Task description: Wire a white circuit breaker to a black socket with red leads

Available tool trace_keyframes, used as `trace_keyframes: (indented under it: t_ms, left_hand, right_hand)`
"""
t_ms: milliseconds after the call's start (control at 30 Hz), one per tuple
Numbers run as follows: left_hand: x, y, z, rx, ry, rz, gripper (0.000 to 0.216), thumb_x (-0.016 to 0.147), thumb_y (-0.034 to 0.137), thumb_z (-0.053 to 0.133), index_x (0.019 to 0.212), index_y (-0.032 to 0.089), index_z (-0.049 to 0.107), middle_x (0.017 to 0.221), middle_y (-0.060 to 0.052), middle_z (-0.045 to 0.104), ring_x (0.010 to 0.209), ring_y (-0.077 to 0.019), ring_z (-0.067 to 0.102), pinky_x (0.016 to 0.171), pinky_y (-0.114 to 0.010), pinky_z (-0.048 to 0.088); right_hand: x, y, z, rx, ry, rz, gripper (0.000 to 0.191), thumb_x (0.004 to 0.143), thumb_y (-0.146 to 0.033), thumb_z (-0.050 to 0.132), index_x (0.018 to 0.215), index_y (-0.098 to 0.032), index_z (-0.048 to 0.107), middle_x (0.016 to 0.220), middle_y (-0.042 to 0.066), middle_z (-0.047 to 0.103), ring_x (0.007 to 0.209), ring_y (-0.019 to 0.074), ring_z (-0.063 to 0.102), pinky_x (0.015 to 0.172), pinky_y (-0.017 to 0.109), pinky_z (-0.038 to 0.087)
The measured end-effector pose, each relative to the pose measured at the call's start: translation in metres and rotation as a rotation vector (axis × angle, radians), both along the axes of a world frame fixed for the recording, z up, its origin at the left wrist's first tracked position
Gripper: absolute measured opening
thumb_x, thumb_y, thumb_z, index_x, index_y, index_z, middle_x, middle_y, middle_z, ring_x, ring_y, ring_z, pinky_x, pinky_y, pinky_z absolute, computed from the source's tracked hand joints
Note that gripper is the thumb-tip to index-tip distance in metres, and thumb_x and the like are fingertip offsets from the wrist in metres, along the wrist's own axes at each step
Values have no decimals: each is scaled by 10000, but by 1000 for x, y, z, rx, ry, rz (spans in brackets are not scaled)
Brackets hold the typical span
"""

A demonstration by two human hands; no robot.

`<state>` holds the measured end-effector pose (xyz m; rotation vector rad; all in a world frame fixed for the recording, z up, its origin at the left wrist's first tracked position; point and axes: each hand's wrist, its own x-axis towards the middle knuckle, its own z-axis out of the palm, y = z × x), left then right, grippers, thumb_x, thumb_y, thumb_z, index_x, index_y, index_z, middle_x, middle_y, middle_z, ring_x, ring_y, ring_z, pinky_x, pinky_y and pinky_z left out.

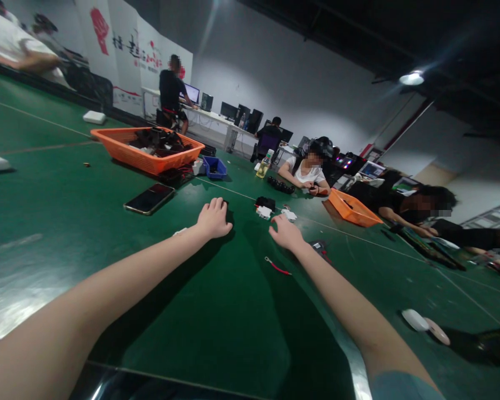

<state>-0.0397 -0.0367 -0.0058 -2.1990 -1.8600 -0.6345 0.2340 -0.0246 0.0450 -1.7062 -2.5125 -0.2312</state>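
Observation:
My left hand (215,218) rests on the green table with its fingers curled down. A bit of something dark shows at its fingertips, too small to name. To its right, my right hand (286,233) reaches forward with fingers bent and apart, close to a small white plastic part (289,214). Another white part (264,212) lies between the hands, in front of a black piece (265,202). Nearer to me is a short red wire with a ring terminal (277,266). A dark item with red edges (320,250) is partly hidden behind my right forearm.
A phone (150,199) lies left, before an orange basket (145,151) of black parts and a small blue bin (215,168). A bottle (265,164) stands farther back. Another orange basket (352,208) is near co-workers at right. A white case (415,320) lies front right.

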Motion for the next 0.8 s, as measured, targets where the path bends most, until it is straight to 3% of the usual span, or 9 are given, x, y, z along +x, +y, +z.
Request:
trace_keyframes:
  t_ms: [167,267,367,500,633,800]
  left_hand:
    - [2,-2,5,32,22,0,495,865,454,491,1226,117,510,1360,-195,471,1288,-331,411,1019,-413,378]
    - [3,-2,7,-6,30,5,420,856,307,496,1231,118,508,1252,-180,533,1203,-304,480,962,-389,411]
    - [4,-4,9,-19,47,20,552,834,256,510,1366,136,425,1249,-180,531,1199,-317,479,943,-405,412]
    - [6,-7,11,-28,70,15,536,835,282,510,1350,142,460,1273,-199,510,1221,-354,454,943,-439,397]
    - [7,-8,11,-28,58,22,414,853,300,492,1226,126,540,1265,-203,520,1241,-358,440,969,-442,385]
    - [10,-8,12,-32,83,30,370,855,297,480,1173,120,552,1230,-194,552,1194,-336,484,955,-432,398]
  right_hand:
    - [-17,48,-16,-31,55,1,490,943,-332,525,1385,-138,439,1430,167,484,1147,284,602,927,350,466]
    - [-22,54,-26,-65,85,-7,462,962,-346,510,1368,-131,462,1403,172,525,1160,283,603,940,349,461]
    - [-22,46,-29,-85,105,0,455,980,-375,491,1364,-133,469,1409,175,523,1195,283,584,964,349,448]
    - [-16,14,-21,-116,103,45,440,998,-439,455,1332,-160,523,1394,146,539,1206,265,574,984,339,441]
    - [-8,-42,-11,-139,95,120,436,1023,-477,367,1335,-232,548,1412,97,513,1155,227,604,962,328,460]
    - [3,-119,-17,-79,31,144,521,983,-520,411,1407,-221,463,1439,130,476,920,248,686,746,335,520]
